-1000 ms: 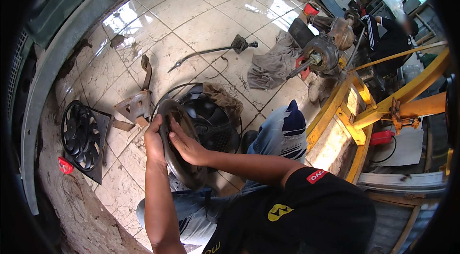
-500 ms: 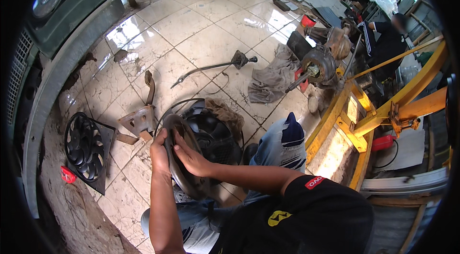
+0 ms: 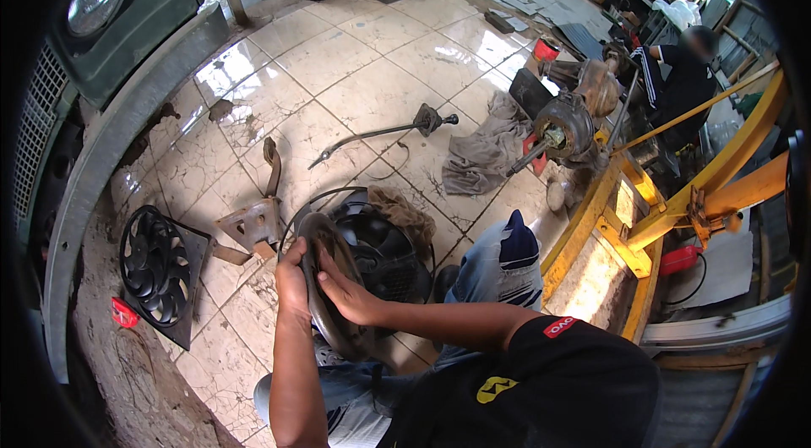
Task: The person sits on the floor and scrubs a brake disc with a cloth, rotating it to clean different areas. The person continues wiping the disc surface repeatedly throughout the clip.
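A round, dark metal part with a rolled rim stands tilted on edge in front of my body, above my bent legs. My left hand is closed on its left edge. Against its right side lies my right hand, thumb up and fingers reaching inside the rim, so the fingertips are partly hidden. Just behind the part, a black fan in a shroud rests on the floor with a brown rag on it. Left of my hands is a rusty pedal bracket.
A second black fan and a red object lie at left. Farther off are a lever rod, a grey cloth and a greasy axle housing. A yellow frame stands at right, with a crouching person beyond.
The view has shifted slightly, so the whole scene sits a little lower and to the right. Both hands keep their hold on the round metal part, with little visible movement.
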